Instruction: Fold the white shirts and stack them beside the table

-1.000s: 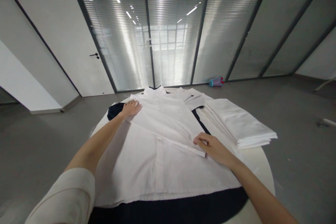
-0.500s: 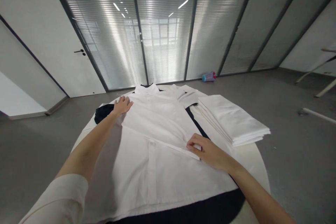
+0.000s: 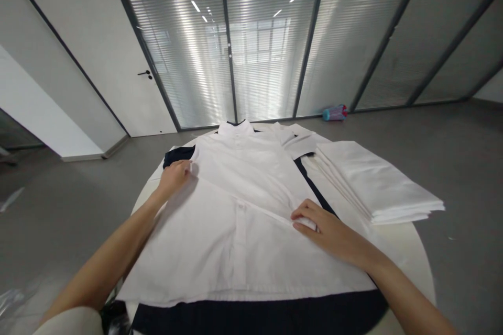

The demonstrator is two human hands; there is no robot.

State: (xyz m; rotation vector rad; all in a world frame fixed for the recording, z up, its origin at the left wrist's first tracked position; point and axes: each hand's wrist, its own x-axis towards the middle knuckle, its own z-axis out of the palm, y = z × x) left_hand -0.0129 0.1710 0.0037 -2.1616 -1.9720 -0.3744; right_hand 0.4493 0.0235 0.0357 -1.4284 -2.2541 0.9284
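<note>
A white shirt [image 3: 220,251] with a stand collar lies spread out, its collar at the far end. A slanting ridge or fold crosses its middle. My left hand [image 3: 175,177] is closed on the shirt's left edge, fingertips curled in at the fabric. At the right end of the slanting fold, my right hand [image 3: 322,225] pinches the cloth between thumb and fingers. Dark navy cloth [image 3: 259,316] shows beneath the shirt at the near hem, along the right side and by the left sleeve.
The round white table [image 3: 418,256] carries it all. A stack of folded white cloth [image 3: 377,183] lies at the right, reaching past the table's edge. A blue and red patterned object [image 3: 335,113] rests on the floor by the glass partition. A door [image 3: 118,63] stands at the left.
My left hand has gone from lying spread on the shirt's left side to gripping its edge. The shirt's left part now lies wider and flatter. The view has shifted left.
</note>
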